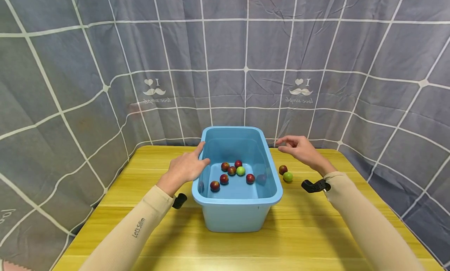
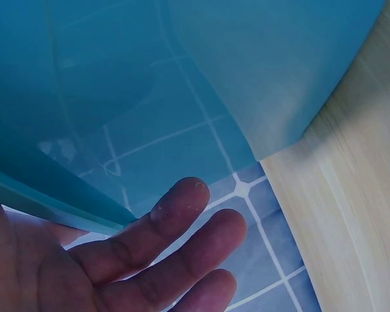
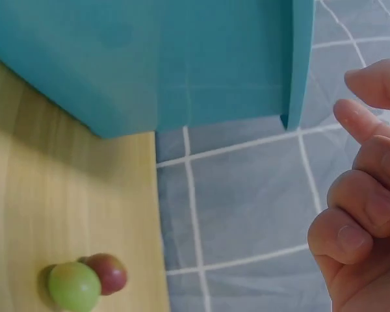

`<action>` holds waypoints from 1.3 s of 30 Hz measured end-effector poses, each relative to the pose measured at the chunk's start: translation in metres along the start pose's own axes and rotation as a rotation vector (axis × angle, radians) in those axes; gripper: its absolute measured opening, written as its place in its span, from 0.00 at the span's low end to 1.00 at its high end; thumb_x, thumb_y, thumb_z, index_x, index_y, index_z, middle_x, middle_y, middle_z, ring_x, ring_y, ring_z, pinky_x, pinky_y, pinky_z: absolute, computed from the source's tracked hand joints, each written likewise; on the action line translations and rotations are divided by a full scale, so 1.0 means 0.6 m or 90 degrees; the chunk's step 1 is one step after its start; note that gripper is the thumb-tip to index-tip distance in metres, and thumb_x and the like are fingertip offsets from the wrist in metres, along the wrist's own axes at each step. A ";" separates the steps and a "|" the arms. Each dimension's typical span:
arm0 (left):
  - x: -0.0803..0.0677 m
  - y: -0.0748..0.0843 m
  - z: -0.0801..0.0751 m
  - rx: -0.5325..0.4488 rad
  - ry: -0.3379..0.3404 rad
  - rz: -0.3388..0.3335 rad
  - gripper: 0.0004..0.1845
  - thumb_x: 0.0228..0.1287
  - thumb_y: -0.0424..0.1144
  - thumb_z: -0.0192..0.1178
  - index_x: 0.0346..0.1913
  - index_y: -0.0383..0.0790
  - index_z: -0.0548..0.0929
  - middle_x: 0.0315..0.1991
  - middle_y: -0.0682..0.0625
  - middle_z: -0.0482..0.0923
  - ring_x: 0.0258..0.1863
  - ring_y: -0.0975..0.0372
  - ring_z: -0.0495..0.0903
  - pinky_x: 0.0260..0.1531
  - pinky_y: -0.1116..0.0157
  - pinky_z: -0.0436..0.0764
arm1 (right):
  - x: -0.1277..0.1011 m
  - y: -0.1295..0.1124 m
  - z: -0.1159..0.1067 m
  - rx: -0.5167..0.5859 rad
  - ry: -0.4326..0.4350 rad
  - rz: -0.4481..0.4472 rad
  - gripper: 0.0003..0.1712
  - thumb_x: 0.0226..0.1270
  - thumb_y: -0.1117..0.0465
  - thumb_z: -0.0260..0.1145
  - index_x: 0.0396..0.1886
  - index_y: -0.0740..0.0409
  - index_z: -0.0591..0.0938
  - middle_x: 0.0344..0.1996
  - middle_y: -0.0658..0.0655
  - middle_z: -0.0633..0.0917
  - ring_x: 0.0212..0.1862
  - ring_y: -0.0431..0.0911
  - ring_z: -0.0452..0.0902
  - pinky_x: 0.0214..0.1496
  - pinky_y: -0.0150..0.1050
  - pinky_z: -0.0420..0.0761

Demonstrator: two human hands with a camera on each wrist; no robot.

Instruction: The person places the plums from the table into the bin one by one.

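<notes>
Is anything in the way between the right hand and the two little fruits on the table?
Nothing visible is. The right hand hovers empty above the table, and the red fruit and green fruit lie in the open just below it, beside the blue tub. The tub's wall stands to one side, not between them.

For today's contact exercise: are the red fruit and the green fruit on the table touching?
Touching. The right wrist view shows the green fruit pressed against the red fruit, with no gap between them.
</notes>
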State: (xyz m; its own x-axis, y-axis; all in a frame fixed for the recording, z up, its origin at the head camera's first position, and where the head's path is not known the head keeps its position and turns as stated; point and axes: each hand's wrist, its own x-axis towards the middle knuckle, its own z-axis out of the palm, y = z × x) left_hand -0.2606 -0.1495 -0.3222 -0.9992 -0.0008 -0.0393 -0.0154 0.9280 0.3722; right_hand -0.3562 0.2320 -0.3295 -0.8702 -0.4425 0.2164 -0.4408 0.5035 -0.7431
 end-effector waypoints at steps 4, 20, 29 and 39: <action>0.000 0.000 -0.001 0.000 -0.001 0.001 0.40 0.73 0.61 0.44 0.82 0.57 0.44 0.27 0.45 0.75 0.25 0.54 0.76 0.23 0.60 0.73 | -0.012 0.021 0.001 0.046 0.017 0.011 0.17 0.73 0.54 0.66 0.55 0.58 0.83 0.18 0.50 0.67 0.21 0.46 0.63 0.29 0.39 0.69; -0.003 0.001 -0.002 -0.004 -0.002 0.005 0.40 0.73 0.60 0.43 0.82 0.57 0.44 0.24 0.45 0.74 0.22 0.54 0.75 0.21 0.60 0.72 | -0.039 0.101 0.026 0.175 0.068 0.059 0.22 0.72 0.53 0.67 0.57 0.63 0.80 0.12 0.46 0.63 0.16 0.41 0.53 0.21 0.40 0.59; -0.002 0.000 0.000 0.000 -0.001 0.003 0.40 0.73 0.61 0.43 0.82 0.57 0.44 0.25 0.45 0.75 0.24 0.54 0.76 0.23 0.59 0.73 | -0.054 0.139 0.047 0.256 0.100 0.090 0.19 0.72 0.56 0.66 0.55 0.63 0.80 0.12 0.45 0.65 0.15 0.38 0.55 0.22 0.45 0.54; 0.001 0.000 0.001 0.005 -0.002 0.002 0.40 0.72 0.61 0.43 0.82 0.57 0.44 0.27 0.46 0.76 0.30 0.54 0.78 0.25 0.59 0.74 | -0.071 0.177 0.065 0.271 0.119 0.141 0.19 0.72 0.56 0.66 0.55 0.63 0.79 0.12 0.45 0.65 0.15 0.38 0.56 0.24 0.47 0.54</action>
State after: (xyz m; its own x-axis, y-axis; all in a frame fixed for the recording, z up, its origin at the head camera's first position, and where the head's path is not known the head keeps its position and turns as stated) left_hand -0.2610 -0.1495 -0.3225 -0.9992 0.0029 -0.0408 -0.0122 0.9309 0.3650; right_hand -0.3573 0.2757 -0.4424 -0.9741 -0.2000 0.1056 -0.1471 0.2058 -0.9675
